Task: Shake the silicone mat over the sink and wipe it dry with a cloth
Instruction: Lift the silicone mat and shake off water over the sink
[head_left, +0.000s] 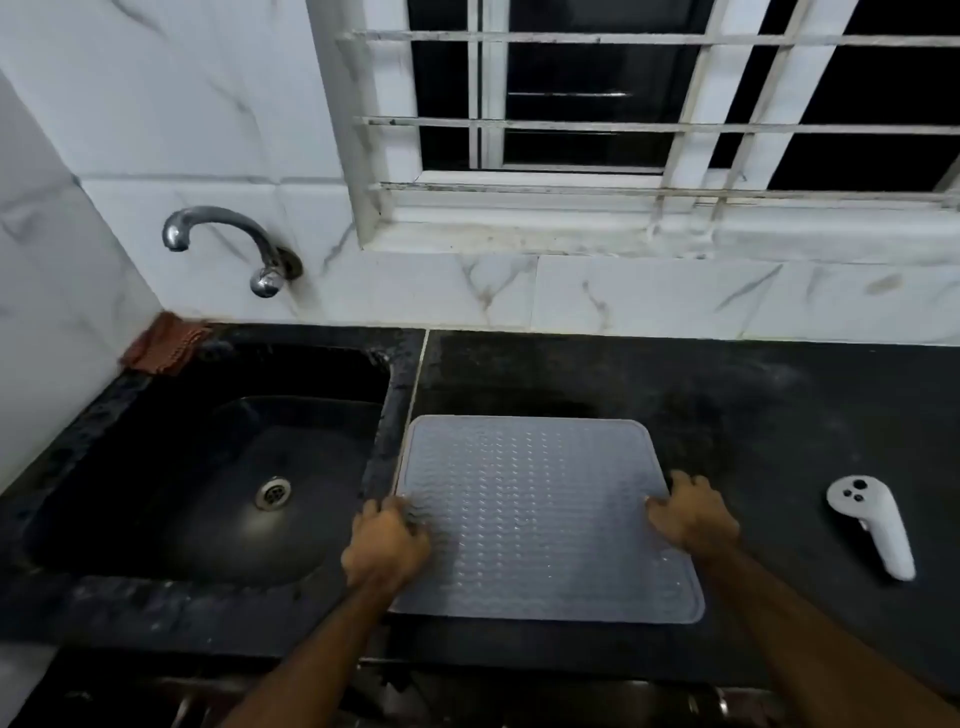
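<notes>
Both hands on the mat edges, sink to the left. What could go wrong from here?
1. The left hand and right hand hold the mat only at its side edges; it may sag or slip when lifted.
2. Shaking over the sink, the mat could hit the tap.
3. Flung drops may reach the white controller on the counter.

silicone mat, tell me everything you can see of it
The silicone mat is a pale grey, translucent-looking square with rounded corners, a smooth border and rows of small raised bumps. It lies flat on the black countertop, just right of the sink, its left edge near the counter seam. The left hand has curled fingers on its left edge, the right hand on its right edge. Whether it is wet cannot be told.
</notes>
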